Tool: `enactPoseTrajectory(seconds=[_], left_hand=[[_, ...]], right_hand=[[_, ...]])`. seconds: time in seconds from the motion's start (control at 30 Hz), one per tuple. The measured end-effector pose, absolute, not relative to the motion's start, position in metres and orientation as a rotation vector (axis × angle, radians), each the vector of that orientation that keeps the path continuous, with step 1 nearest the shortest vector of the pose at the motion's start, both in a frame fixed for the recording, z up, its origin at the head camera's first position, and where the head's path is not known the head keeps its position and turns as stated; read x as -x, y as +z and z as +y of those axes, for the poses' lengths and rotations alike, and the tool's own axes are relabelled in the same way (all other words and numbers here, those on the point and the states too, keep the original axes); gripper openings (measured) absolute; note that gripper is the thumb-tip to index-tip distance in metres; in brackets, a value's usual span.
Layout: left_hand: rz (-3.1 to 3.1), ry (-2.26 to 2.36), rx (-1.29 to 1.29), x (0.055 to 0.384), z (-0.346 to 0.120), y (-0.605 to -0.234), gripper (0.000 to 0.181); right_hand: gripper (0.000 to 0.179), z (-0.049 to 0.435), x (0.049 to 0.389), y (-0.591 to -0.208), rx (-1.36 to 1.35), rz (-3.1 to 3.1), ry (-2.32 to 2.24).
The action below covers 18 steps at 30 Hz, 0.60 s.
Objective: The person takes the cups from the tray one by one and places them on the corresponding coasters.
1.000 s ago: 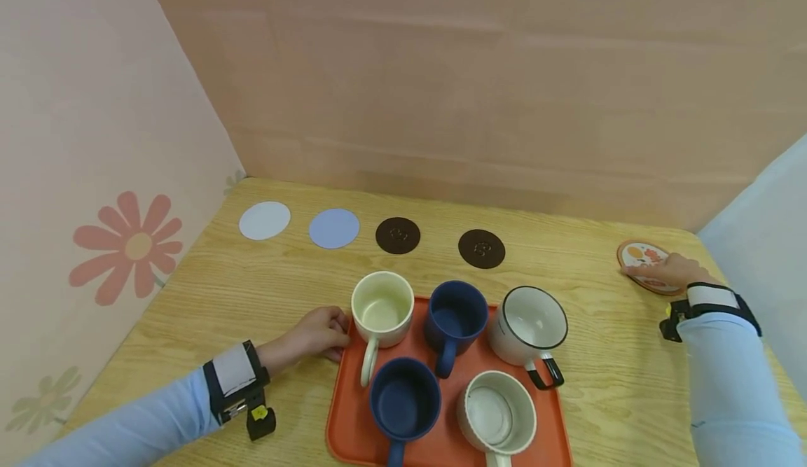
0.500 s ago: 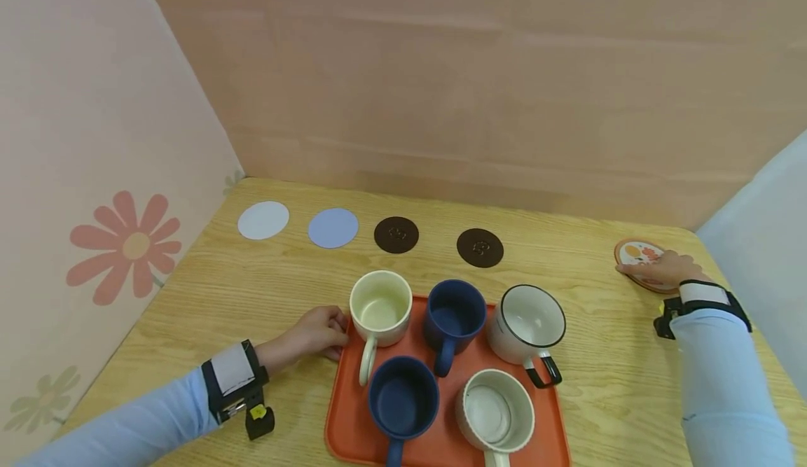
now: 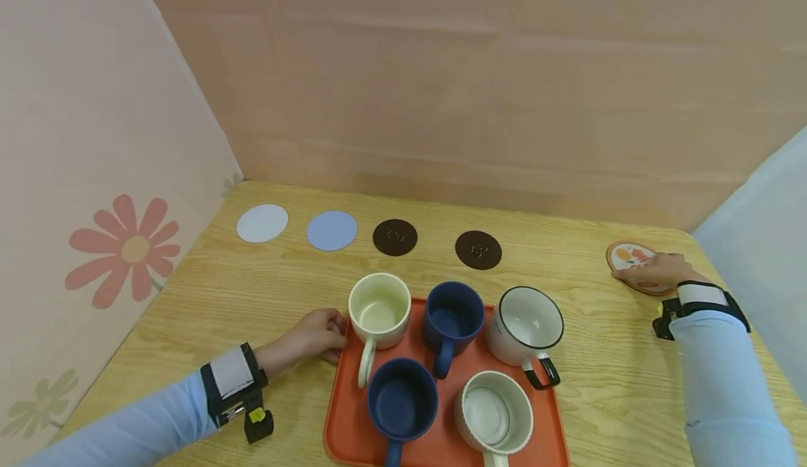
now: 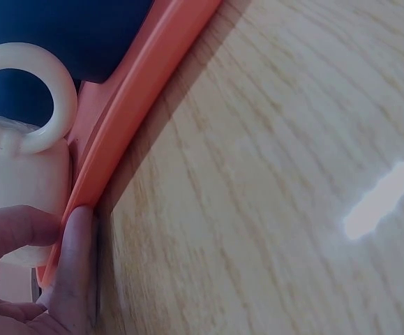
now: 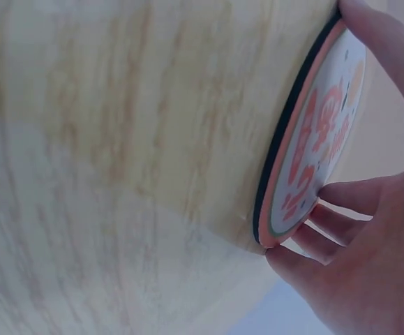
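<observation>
My left hand (image 3: pixel 315 337) is at the left rim of an orange tray (image 3: pixel 347 432), pinching it between thumb and finger in the left wrist view. On the tray stand several mugs: a pale yellow mug (image 3: pixel 379 306), two navy mugs (image 3: pixel 454 313), a white mug with a black rim (image 3: pixel 529 320) and a cream mug (image 3: pixel 494 411). Far right, my right hand (image 3: pixel 665 269) holds a round coaster (image 3: pixel 625 251) with a printed food picture. In the right wrist view, thumb and fingers span the coaster (image 5: pixel 313 139) at opposite edges, low over the table.
Along the back of the table (image 3: pixel 252 292) lie a white round coaster (image 3: pixel 262 223), a lilac one and two dark brown coasters (image 3: pixel 395 237) in a row. A flowered wall panel (image 3: pixel 126 138) rises at the left, a tan backdrop (image 3: pixel 441 103) behind, a pale blue panel (image 3: pixel 769 243) at the right.
My right hand has shifted slightly left along with the printed coaster. The left hand stays on the tray rim, and the mugs and other coasters keep their places.
</observation>
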<state>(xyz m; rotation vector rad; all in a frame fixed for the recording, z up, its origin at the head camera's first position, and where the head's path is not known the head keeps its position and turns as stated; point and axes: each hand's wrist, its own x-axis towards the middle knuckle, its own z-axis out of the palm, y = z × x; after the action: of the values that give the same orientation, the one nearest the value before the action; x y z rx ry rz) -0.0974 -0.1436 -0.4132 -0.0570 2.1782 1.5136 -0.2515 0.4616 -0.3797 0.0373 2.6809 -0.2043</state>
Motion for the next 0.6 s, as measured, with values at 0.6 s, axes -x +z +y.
enactPoseTrajectory(seconds=[0.6], left_hand=[[2.174, 1.52, 0.035, 0.098, -0.144, -0.416, 0.02]], right_hand=[[0.107, 0.444, 0.249, -0.381, 0.099, 2.754, -0.2]])
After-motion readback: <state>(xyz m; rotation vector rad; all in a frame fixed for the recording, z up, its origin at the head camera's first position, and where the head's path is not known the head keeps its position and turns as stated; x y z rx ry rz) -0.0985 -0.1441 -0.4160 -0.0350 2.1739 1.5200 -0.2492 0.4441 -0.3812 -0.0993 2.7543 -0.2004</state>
